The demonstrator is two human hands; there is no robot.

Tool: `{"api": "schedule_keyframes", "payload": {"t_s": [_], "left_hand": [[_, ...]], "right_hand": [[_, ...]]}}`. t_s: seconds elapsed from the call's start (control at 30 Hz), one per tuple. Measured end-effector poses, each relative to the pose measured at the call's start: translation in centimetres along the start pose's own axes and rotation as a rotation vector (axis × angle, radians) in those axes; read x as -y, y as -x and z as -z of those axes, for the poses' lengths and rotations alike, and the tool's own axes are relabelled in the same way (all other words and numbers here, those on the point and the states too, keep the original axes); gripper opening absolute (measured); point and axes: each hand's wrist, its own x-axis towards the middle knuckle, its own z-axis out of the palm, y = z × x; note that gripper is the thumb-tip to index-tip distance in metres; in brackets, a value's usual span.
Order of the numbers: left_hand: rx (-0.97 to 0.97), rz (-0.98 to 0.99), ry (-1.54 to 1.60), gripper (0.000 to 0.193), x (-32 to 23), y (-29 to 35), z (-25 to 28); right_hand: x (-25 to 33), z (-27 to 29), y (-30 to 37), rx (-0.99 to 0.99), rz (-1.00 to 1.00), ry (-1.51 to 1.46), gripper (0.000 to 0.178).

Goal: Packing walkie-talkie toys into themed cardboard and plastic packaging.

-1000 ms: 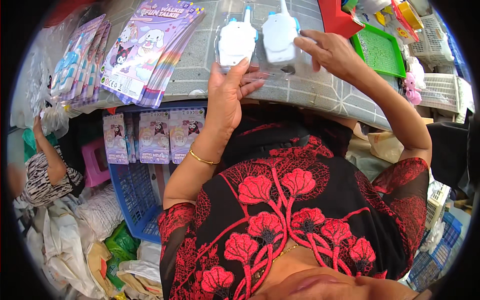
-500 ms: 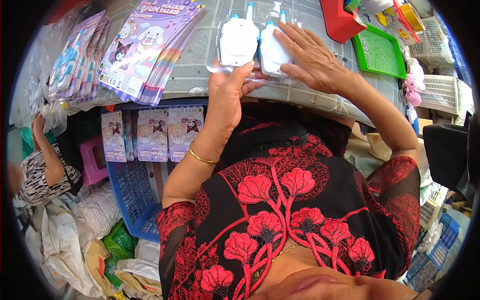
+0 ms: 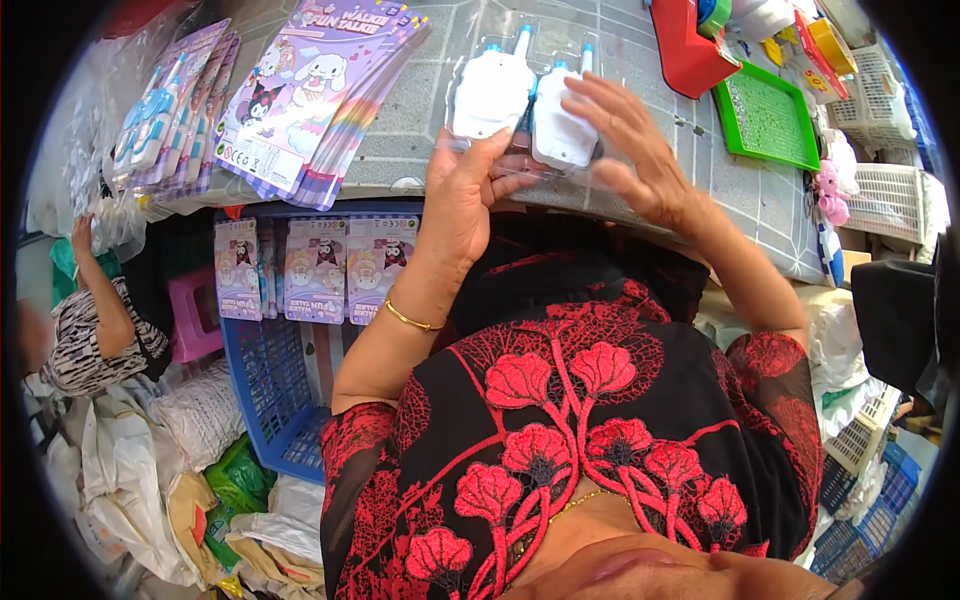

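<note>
Two white toy walkie-talkies with blue-tipped antennas, a left one [image 3: 490, 95] and a right one [image 3: 563, 125], lie side by side in a clear plastic blister tray [image 3: 608, 70] at the table's near edge. My left hand [image 3: 463, 185] grips the tray's near edge, thumb on top beside the left walkie-talkie and fingers beneath. Fingers spread and slightly blurred, my right hand [image 3: 640, 150] is beside the right walkie-talkie, holding nothing. Whether its fingertips touch the tray I cannot tell. Left of the tray lies a stack of purple printed cards [image 3: 300, 110].
Packed walkie-talkie cards [image 3: 160, 130] stand at the far left. Below the table edge, a blue basket [image 3: 265, 400] holds more packs. A red tape dispenser [image 3: 690, 50] and a green tray [image 3: 765, 115] are at the right. Another person's arm [image 3: 100, 285] reaches in at the left.
My right hand has lifted off the right walkie-talkie, its fingers now spread apart. My left hand keeps its grip on the tray. The whole view has shifted slightly.
</note>
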Motion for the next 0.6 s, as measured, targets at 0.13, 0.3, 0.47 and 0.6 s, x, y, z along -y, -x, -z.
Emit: {"api": "schedule_keyframes", "payload": {"t_s": [0.13,0.3,0.47,0.6], "left_hand": [[-0.027,0.015,0.022,0.038,0.0,0.5,0.1],[-0.06,0.026,0.014,0.038,-0.6,1.5,0.8],[-0.076,-0.004,-0.032,0.039,-0.8,2.3,0.9],[-0.059,0.006,-0.053,0.044,-1.4,3.0,1.0]], "right_hand": [[1.1,-1.1,0.0,0.005,-0.026,0.131,0.05],[1.5,-0.7,-2.5,-0.06,-0.049,-0.118,0.037],[-1.2,-1.7,-11.1,-0.146,-0.13,-0.185,0.032],[-3.6,-5.3,-17.3,-0.207,0.08,-0.294,0.039]]}}
